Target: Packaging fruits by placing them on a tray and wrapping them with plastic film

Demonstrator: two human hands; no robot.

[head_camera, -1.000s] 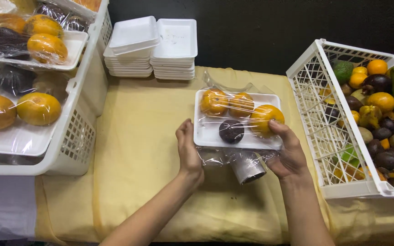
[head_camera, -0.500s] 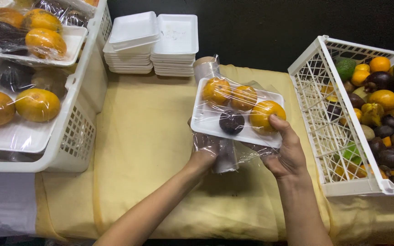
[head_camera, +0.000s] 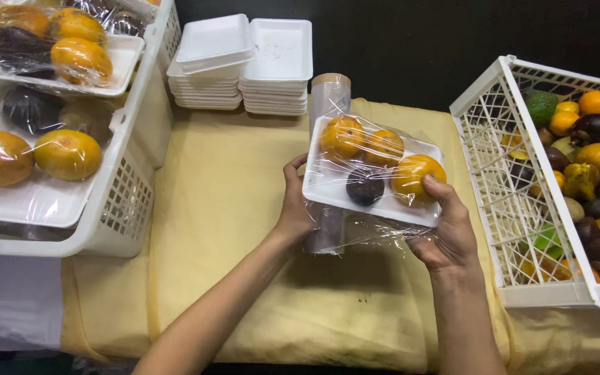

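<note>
**Ana:** Head view, centre of the frame: a white foam tray (head_camera: 335, 191) is held up above the yellow-covered table (head_camera: 230, 208), tilted so its far edge sits higher. It carries three orange fruits (head_camera: 383, 156) and one dark round fruit (head_camera: 364, 186) under clear cling film (head_camera: 376, 232).

**Ben:** And the hands?

**Ana:** The left hand (head_camera: 293, 205) is closed on the tray's left edge, fingers curled over the rim. The right hand (head_camera: 448, 232) cups the lower right corner from beneath, thumb pressed on top near the nearest orange fruit. Neither is spread flat; both are clamped on the tray.

**Ben:** How would it handle, you think?

**Ana:** Foam like that looks light but bendy, and I'd judge the fruit makes up most of the weight. The film looks slippery and loose underneath, so grip belongs on the rims and corners, supported from below.

**Ben:** What's around it?

**Ana:** A roll of film (head_camera: 328, 104) stands just behind the tray. Stacked empty foam trays (head_camera: 244, 66) sit at upper centre. A white crate (head_camera: 140, 187) at left holds wrapped trays; another crate (head_camera: 494, 187) at right holds loose mixed fruit.
</note>
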